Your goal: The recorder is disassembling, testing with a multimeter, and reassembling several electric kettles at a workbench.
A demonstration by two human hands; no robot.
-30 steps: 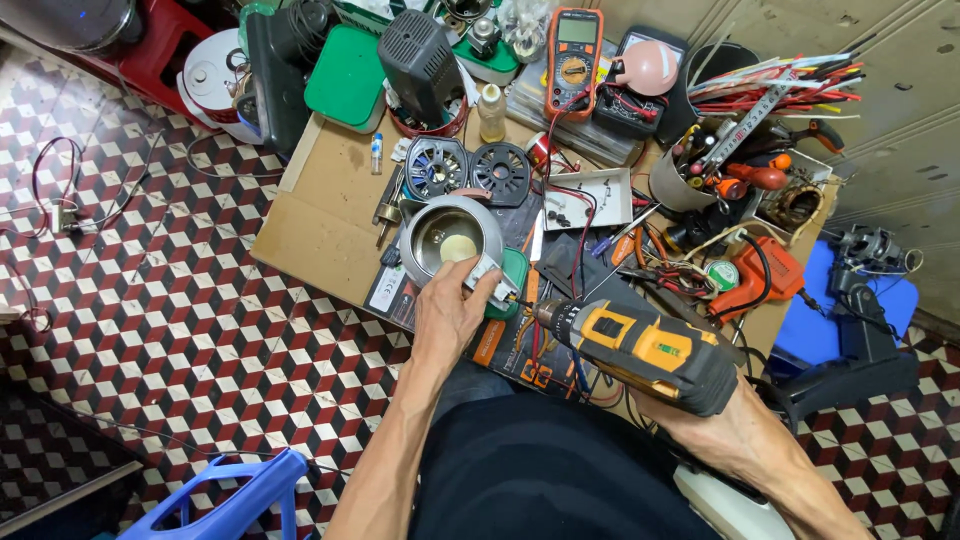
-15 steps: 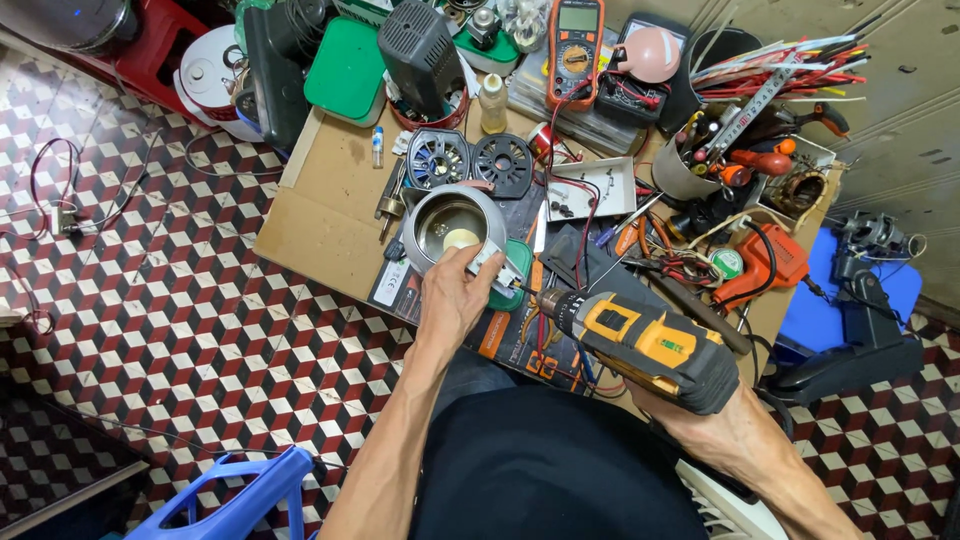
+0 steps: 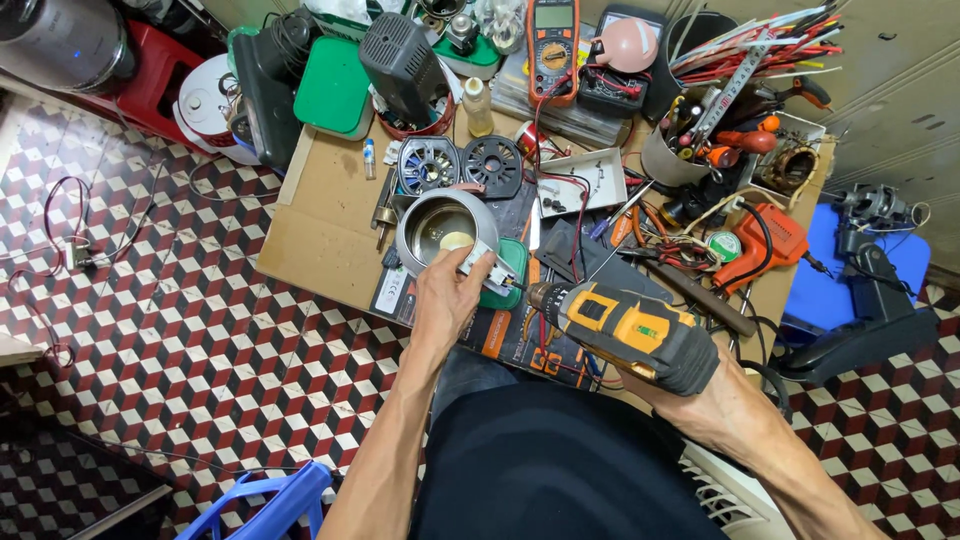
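Left forearm stretched forward, left hand [image 3: 447, 300] palm down with fingers curled in a pinch, right forearm angled in from lower right, right hand [image 3: 700, 385] wrapped closed, mostly hidden

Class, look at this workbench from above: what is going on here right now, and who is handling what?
A person sits at a cluttered cardboard-topped bench. The left hand grips a small white part at the rim of a round metal pot. The right hand, mostly hidden under it, holds a yellow and black cordless drill, its tip pointing towards the left hand but not touching the part. Fan parts, a multimeter and loose tools lie around.
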